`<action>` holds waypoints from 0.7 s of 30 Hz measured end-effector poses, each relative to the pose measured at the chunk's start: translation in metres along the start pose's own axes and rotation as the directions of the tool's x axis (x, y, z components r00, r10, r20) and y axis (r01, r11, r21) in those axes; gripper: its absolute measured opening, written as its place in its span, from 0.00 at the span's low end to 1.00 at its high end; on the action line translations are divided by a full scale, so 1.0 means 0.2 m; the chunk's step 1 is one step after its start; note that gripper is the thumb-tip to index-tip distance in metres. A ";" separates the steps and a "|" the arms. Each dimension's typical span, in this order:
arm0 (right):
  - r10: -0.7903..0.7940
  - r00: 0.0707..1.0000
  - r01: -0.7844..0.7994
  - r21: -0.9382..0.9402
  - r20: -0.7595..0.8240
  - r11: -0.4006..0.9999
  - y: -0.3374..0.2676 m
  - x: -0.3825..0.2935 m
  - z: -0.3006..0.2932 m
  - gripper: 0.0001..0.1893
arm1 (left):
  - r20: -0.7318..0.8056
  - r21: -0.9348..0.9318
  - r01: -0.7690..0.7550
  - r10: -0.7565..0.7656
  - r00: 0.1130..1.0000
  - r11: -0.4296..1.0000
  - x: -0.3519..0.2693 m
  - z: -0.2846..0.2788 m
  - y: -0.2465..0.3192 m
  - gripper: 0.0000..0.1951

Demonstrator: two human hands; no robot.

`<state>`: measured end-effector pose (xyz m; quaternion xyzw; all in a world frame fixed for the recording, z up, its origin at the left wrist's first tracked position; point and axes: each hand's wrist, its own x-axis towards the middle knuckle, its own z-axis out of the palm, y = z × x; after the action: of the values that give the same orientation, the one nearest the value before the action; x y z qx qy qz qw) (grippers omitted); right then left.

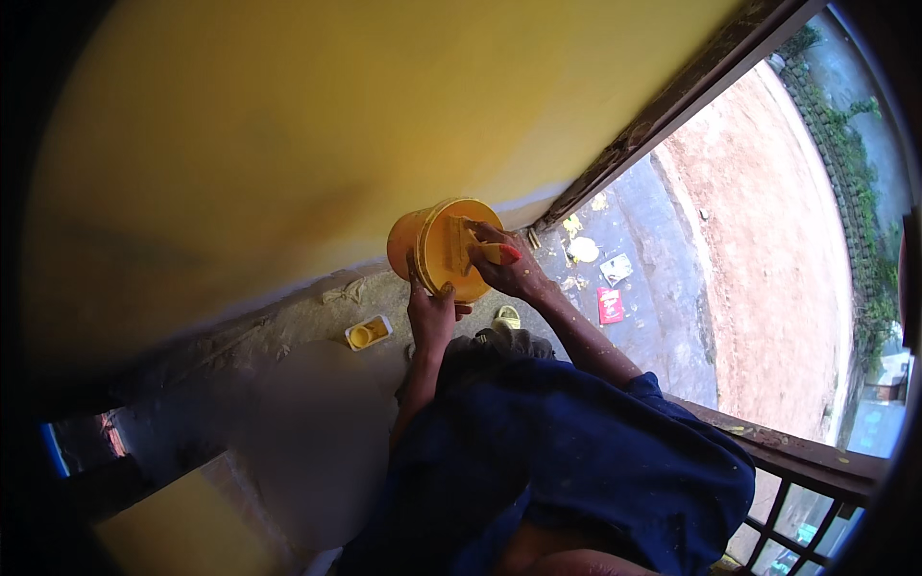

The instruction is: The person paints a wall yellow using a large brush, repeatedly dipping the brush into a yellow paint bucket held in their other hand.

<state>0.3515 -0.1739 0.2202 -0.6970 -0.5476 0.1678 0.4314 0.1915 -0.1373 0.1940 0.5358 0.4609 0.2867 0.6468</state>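
A yellow paint bucket [405, 248] is tilted, so its mouth faces up towards me. My left hand [431, 313] grips it by the lower rim, thumb over the edge and fingers along the outside. A flat paintbrush [508, 254] with a red-tipped handle is in my right hand [515, 272], its wide head at the bucket's mouth. Whether the bristles touch the paint or the inner wall, I cannot tell. Paint specks dot my right hand and forearm. Just beyond the bucket rises a yellow wall [346, 108].
On the floor below lies a cut-open container [369, 333] with yellow paint in it. A red packet [610, 305] and a white packet [616, 268] lie near paint spots in the doorway. A dark door frame [670, 104] borders the wall; a barred door [774, 497] stands at lower right.
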 end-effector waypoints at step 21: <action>0.150 0.871 0.430 0.874 -0.467 0.227 -0.05 0.47 -0.74 0.25 | -0.056 -0.181 0.042 -0.053 0.997 0.983 0.00 0.00 -0.06 0.22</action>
<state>0.4824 -0.1513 0.3354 -0.2437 -0.2693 0.2572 0.8955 0.1905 -0.1401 0.1813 0.4553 0.4652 0.3276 0.6849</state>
